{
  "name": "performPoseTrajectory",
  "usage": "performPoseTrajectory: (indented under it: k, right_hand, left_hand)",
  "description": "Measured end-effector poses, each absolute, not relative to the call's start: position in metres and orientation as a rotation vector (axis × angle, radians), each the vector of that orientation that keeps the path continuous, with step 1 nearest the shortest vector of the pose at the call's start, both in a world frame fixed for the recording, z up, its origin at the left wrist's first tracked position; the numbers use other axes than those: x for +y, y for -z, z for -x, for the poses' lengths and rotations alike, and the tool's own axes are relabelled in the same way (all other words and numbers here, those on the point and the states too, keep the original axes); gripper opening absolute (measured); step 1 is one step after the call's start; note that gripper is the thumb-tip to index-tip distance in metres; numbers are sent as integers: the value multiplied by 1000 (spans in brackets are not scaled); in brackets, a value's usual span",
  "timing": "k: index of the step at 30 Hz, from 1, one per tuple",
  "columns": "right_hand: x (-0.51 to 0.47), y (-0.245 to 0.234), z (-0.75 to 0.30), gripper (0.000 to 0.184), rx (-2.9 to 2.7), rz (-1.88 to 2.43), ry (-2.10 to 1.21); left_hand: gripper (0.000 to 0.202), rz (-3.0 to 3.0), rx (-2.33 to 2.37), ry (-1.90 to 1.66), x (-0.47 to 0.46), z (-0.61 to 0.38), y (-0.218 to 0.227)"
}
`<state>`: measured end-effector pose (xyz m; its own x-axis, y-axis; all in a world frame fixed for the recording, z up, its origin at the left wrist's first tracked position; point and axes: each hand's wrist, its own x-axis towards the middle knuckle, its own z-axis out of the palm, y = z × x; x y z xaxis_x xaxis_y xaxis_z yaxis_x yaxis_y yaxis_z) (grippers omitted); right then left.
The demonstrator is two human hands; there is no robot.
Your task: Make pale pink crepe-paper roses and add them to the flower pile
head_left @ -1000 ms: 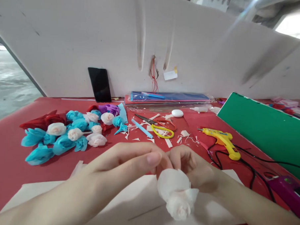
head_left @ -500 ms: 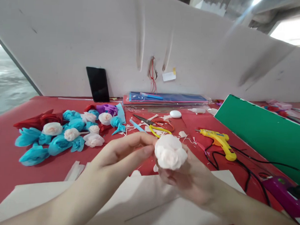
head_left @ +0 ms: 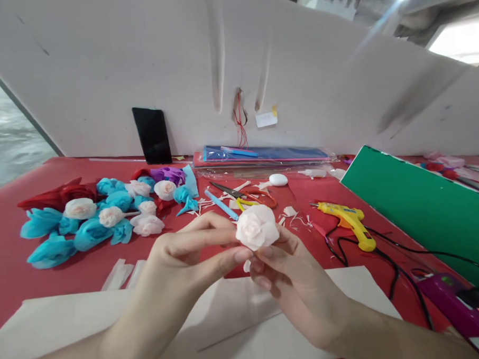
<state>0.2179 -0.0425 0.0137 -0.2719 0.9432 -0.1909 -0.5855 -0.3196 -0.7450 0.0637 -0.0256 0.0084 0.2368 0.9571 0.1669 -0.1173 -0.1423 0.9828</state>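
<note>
A pale pink tissue-paper rose [head_left: 257, 227] stands upright between both hands over the red table [head_left: 6, 243]. My left hand [head_left: 188, 251] pinches its base from the left with thumb and fingers. My right hand [head_left: 291, 277] cups and grips it from below on the right, fingers curled round the stem end. The flower faces the camera. White paper sheets [head_left: 233, 317] lie under my hands.
A heap of blue, white, red and purple paper flowers [head_left: 103, 210] lies at the left. Scissors [head_left: 242, 198], a blue pen [head_left: 222, 205] and paper scraps sit behind the hands. A yellow glue gun [head_left: 349, 218] with black cord is at the right, near a green board [head_left: 417, 203].
The rose was turned from hanging bloom-down below my hands to bloom-up, and both hands lifted it and moved it slightly left.
</note>
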Motion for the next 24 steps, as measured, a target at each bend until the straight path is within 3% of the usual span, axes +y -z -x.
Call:
performPoseTrajectory:
  k: [15, 24]
  right_hand:
    - [-44, -16, -220, 15, -892, 991, -1435]
    - [-46, -14, -221, 9, -1110, 1104, -1229]
  left_hand:
    - [21, -1417, 960, -1167, -26, -69, -10]
    - [15, -1322, 948, -1170, -25, -71, -8]
